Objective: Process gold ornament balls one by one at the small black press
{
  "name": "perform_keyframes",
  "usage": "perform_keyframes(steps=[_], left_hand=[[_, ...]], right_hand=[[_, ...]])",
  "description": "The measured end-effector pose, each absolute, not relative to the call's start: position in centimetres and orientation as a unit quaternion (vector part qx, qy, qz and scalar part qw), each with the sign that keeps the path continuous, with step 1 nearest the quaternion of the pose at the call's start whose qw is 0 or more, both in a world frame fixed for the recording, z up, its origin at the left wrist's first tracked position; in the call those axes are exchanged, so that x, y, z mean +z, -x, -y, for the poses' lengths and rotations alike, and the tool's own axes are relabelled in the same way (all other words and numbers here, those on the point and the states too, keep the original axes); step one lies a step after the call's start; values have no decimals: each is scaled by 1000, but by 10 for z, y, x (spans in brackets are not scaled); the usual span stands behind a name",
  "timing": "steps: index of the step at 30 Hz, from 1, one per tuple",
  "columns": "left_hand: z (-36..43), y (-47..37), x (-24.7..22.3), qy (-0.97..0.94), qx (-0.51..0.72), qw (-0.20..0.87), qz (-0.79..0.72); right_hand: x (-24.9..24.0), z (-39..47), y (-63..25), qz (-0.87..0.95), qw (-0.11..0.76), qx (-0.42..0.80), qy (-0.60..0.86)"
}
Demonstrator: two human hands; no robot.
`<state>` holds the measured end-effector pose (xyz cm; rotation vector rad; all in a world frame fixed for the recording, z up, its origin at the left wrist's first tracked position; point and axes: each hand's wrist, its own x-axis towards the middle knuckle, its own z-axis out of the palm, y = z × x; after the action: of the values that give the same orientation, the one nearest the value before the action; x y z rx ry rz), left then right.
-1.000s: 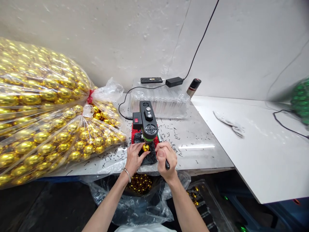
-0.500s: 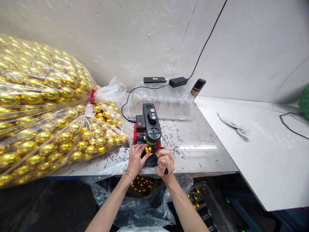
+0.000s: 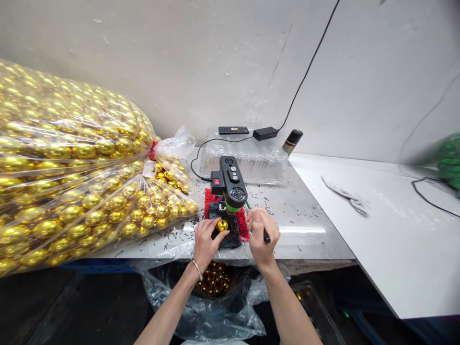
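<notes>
A small shiny gold ball [image 3: 222, 225] is pinched between the thumb and fingers of my left hand [image 3: 207, 239]. The ball sits just below the head of a black machine [image 3: 233, 182] with a red switch and round vents. My right hand [image 3: 263, 235] is wrapped around a black-handled rod [image 3: 266, 236]; a green part of it shows beyond my fingers, beside the machine's head. Whether the rod is joined to the machine, I cannot tell. Under the machine lie a black base [image 3: 232, 239] and a red mat [image 3: 243, 225].
A big clear bag of gold balls [image 3: 72, 158] fills the left side. Behind the machine stand clear plastic trays [image 3: 244, 163], with a black adapter [image 3: 265, 133] on top. Black scraps litter the table. Below the edge, an open plastic-lined container [image 3: 172, 306] holds gold balls.
My right hand has moved right and away from the machine's head with the rod. My left hand still holds the ball, now slightly apart from the head. The camera view has shifted a little.
</notes>
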<state>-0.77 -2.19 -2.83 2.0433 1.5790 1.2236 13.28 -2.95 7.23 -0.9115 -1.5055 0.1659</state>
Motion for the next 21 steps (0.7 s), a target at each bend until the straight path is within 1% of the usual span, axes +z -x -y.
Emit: perform_keyframes(steps=[3,6,9,11,13,15,18,20,21], left_hand=[[61,18,-31,-745,414,114,-511],[98,24,-43,-779,394,79,-481],[99,29,-44,-779,407,34,-476],[74,38,-30,-759,426,1,-492],[32,52,-6,-728,432,-33,-532],[-16,69,21,-702,376,-38,-604],[-78,89,48,-682,205,43,-701],[-103,94,51,-676,171,79,-712],[-111,94,49,-676,173,89,-711]], right_hand=[[80,31,-133,662,631,80,396],[71,32,-132,666,633,69,388],[60,32,-130,662,641,64,384],[56,32,-130,662,644,60,379],[55,32,-130,665,644,58,375],[55,31,-130,666,644,58,373],[55,31,-130,662,645,60,377],[55,32,-130,661,644,62,381],[54,32,-130,662,642,63,381]])
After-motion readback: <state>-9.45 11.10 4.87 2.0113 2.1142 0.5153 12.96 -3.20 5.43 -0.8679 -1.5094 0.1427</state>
